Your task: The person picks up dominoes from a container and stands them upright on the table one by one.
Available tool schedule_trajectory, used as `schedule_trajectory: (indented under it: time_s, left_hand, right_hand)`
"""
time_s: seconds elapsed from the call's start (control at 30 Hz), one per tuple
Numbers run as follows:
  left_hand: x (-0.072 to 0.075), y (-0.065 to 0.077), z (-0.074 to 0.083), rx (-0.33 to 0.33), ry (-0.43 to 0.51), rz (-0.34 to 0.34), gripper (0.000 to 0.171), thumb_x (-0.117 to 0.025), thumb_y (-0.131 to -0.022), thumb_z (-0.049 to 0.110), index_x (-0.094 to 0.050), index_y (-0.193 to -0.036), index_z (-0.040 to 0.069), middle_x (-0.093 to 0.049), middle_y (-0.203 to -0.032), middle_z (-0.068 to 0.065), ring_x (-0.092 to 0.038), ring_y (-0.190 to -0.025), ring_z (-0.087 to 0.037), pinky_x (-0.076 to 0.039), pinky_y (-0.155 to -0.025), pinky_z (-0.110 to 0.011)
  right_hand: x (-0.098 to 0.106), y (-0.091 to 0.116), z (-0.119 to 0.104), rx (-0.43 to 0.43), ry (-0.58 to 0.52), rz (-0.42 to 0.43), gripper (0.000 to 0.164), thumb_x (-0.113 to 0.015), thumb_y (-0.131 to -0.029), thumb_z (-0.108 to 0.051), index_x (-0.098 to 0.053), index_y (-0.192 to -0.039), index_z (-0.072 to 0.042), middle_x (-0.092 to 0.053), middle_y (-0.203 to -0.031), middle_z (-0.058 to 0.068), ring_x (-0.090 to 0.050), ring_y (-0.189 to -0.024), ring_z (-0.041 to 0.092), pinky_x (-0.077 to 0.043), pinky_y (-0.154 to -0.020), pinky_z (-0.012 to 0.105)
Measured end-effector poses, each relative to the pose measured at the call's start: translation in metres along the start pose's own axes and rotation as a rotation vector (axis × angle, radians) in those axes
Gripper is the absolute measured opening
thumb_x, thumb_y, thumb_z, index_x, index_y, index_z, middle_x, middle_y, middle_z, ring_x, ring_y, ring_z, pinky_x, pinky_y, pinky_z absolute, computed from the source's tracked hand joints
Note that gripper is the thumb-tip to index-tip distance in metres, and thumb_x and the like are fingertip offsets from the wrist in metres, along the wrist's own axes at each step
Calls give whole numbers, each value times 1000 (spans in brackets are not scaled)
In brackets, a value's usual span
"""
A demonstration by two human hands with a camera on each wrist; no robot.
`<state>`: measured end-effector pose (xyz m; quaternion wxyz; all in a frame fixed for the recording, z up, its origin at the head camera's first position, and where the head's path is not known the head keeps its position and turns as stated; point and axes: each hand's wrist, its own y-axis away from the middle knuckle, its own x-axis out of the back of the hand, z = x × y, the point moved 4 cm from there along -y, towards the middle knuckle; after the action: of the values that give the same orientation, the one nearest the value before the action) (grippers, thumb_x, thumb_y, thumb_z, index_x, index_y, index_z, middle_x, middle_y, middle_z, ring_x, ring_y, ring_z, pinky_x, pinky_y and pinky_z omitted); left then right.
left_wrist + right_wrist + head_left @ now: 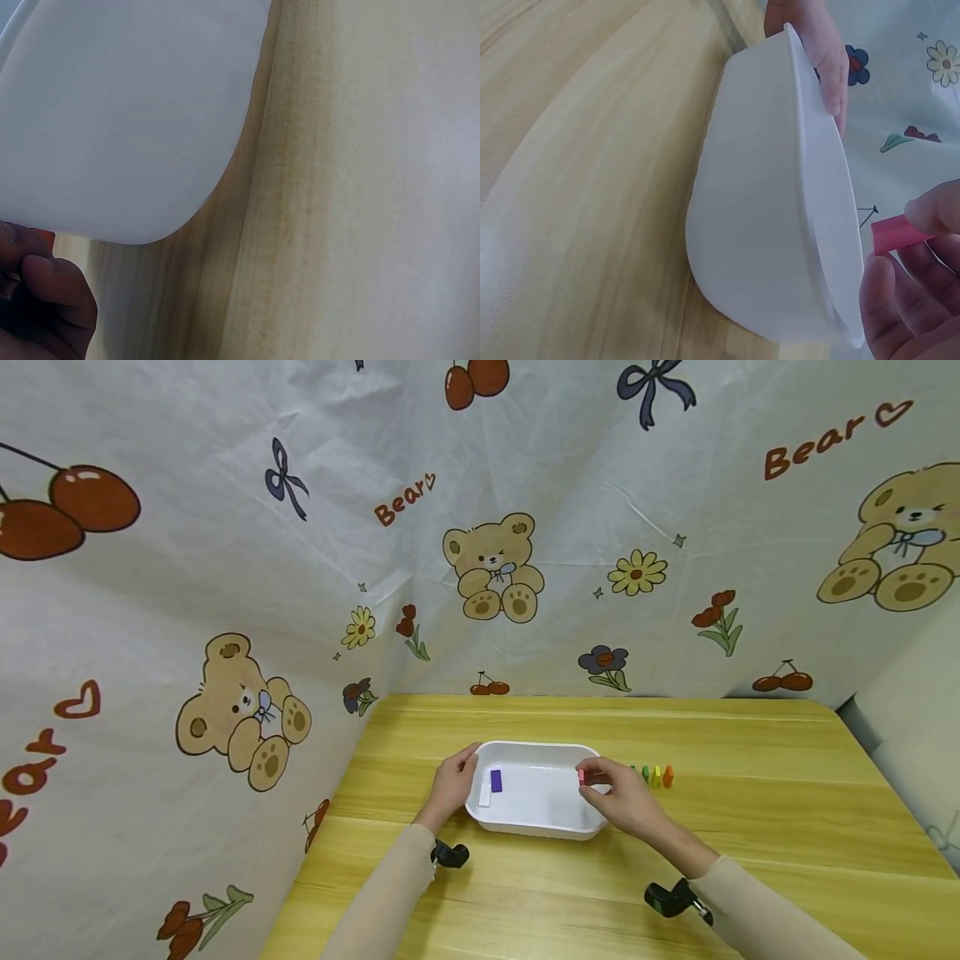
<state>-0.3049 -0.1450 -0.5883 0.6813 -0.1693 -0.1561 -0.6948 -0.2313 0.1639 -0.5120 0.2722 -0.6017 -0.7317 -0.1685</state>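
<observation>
A white rectangular tray [536, 828] stands on the wooden table. At its left end my left hand [452, 783] holds the rim; that hand also shows behind the tray [754, 180] in the right wrist view. Above the tray's right end, my right hand [626, 796] pinches a small pink block [898, 234] between thumb and fingertips. Inside the tray, toward the left, a purple block [497, 781] lies beside a white block [485, 795]. The left wrist view shows the tray's outer wall [135, 127] and part of my right hand [56, 289].
To the right of the tray stand several small blocks in a row, among them a yellow block [657, 776] and an orange block [668, 777]; green ones are partly hidden by my right hand. A bear-printed cloth [555, 468] hangs behind the table [750, 810].
</observation>
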Motion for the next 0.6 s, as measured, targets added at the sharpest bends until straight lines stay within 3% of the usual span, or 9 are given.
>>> schedule_trajectory:
  time_s: [0.33,0.6]
  left_hand:
    - [1,2,2,0,3,0,39,-50,-110,33,-61,-146,22,-59,-150,-6,-52,-143,-29,-44,-118,-47]
    - [0,0,-1,-10,11,-17,40,-49,-110,35,-60,-147,23,-57,-152,-5,-49,-145,-28,-42,-120,-46]
  right_hand:
    - [7,7,4,-5,-11,12,27,-72,-94,-8,-68,-121,-6,-72,-115,9,-69,-110,28,-58,-80,29]
    - [15,12,10,-26,-36,38,31,-72,-95,-7,-67,-125,-2,-71,-118,14,-69,-111,32,-62,-91,46]
